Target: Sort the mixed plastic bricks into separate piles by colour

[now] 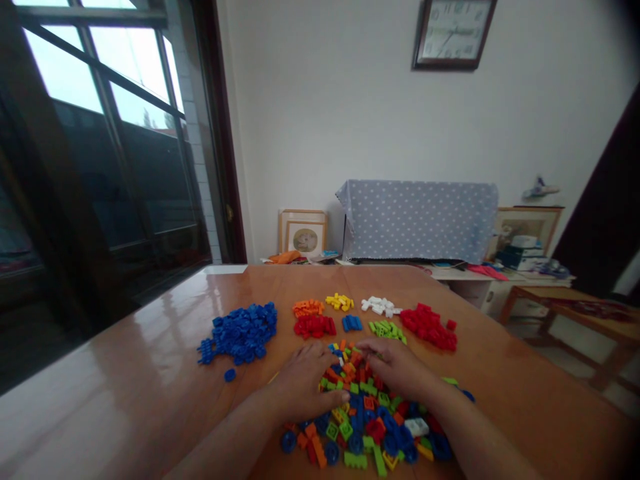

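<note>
A mixed pile of toy building bricks (357, 403) in blue, green, red, orange, yellow and white lies on the wooden table (150, 373) in front of me. My left hand (311, 379) rests at the pile's left side, palm down, its fingers stretched forward and its thumb spread over the bricks. On the pile's far right side is my right hand (395, 365), fingers pointing left and thumb apart from them; I see nothing held in it. Bricks beneath both hands are hidden.
Beyond the hands stand sorted heaps: blue bricks (245, 333), orange bricks (308, 307), dark red bricks (314, 326), yellow bricks (340, 302), blue pieces (352, 323), white bricks (380, 306), green bricks (387, 330) and red bricks (429, 327). One blue round piece (230, 375) lies apart.
</note>
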Tool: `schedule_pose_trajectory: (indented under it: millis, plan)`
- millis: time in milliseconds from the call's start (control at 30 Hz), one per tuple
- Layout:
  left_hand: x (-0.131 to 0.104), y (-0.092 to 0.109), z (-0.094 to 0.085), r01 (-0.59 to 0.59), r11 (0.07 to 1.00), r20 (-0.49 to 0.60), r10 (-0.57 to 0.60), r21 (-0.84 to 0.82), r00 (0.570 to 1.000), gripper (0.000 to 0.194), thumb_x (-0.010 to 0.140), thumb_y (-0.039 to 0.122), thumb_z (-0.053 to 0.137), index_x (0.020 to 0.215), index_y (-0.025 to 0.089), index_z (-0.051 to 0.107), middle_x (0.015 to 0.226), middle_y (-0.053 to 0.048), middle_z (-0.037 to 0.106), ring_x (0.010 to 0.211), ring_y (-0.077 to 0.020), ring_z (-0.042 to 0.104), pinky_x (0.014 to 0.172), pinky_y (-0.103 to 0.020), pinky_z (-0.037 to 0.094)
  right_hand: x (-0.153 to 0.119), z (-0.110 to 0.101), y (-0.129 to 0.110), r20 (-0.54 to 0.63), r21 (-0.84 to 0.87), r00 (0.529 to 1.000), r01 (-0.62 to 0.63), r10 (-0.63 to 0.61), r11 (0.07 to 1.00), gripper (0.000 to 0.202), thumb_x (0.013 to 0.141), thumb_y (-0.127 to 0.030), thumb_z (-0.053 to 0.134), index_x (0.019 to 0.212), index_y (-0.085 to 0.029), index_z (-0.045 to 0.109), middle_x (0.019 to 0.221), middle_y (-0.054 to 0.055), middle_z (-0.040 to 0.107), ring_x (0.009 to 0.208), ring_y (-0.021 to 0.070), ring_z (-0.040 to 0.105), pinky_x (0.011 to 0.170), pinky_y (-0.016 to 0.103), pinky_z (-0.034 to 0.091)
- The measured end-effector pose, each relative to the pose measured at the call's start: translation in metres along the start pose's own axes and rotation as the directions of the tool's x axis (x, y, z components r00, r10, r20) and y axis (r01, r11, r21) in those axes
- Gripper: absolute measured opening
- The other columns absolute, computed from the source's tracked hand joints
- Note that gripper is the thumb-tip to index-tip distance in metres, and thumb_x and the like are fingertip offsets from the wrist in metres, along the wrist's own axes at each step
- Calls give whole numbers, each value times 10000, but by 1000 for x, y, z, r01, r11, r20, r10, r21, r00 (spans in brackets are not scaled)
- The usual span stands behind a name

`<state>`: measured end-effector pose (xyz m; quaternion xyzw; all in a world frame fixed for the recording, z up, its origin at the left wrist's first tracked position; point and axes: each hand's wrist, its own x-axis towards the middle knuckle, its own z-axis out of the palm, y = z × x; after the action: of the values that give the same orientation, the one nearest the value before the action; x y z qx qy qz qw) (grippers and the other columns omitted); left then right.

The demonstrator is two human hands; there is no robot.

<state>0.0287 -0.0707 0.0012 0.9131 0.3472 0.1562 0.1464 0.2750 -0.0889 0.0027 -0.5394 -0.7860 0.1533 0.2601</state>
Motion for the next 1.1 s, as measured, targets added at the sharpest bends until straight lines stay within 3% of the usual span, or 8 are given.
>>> schedule_pose_trajectory:
  millis: [267, 400, 600, 733, 900, 1100]
  plan:
    - [2, -6, 4, -16, 1000, -66, 16, 0, 998, 248, 864, 427, 581, 1007, 227, 608, 1055, -61, 564, 1011, -219, 523, 886, -322, 439, -2, -4, 13, -48, 136, 994, -92, 99, 986, 348, 869, -265, 468, 1124, -209, 698, 893, 27, 738, 781, 188, 651, 690, 267, 467]
    - [4, -10, 7, -13, 1000, -89, 13, -6, 996, 154, 870, 361, 573, 932, 222, 600, 987, -52, 566, 949, -204, 527, 823, -297, 437, -1, -10, 24, -116, 112, 983, -131, 144, 985, 352, 852, -249, 464, 1103, -195, 704, 878, 30, 727, 745, 178, 630, 665, 258, 438]
    - [5, -10, 3, -5, 1000, -102, 1, -31, 995, 83, 854, 285, 566, 900, 221, 591, 954, -37, 567, 915, -192, 526, 788, -280, 427, -2, -20, 42, -99, 36, 973, -204, 206, 978, 291, 826, -264, 489, 1001, -201, 712, 838, 17, 710, 740, 176, 614, 628, 246, 396]
    - [5, -10, 0, 5, 999, -99, -10, -53, 995, 95, 876, 244, 502, 853, 213, 588, 920, -34, 573, 883, -183, 531, 760, -270, 422, -2, -23, 56, -92, -20, 968, -238, 235, 971, 221, 812, -247, 482, 864, -205, 693, 757, 1, 686, 691, 160, 601, 586, 232, 358]
    - [5, -14, 1, 4, 998, -121, -12, -60, 993, 134, 896, 229, 466, 881, 212, 598, 918, -35, 582, 883, -183, 540, 778, -279, 430, -4, -32, 72, -145, -63, 939, -325, 313, 944, 194, 806, -257, 492, 834, -207, 677, 760, 4, 690, 704, 158, 593, 618, 236, 358]
    - [4, -21, 4, -3, 998, -139, -5, -59, 990, 188, 900, 177, 433, 954, 219, 609, 948, -36, 599, 895, -182, 558, 810, -291, 437, -9, -42, 82, -212, -137, 898, -419, 386, 898, 257, 865, -295, 446, 748, -189, 648, 749, 29, 669, 697, 152, 562, 624, 240, 338]
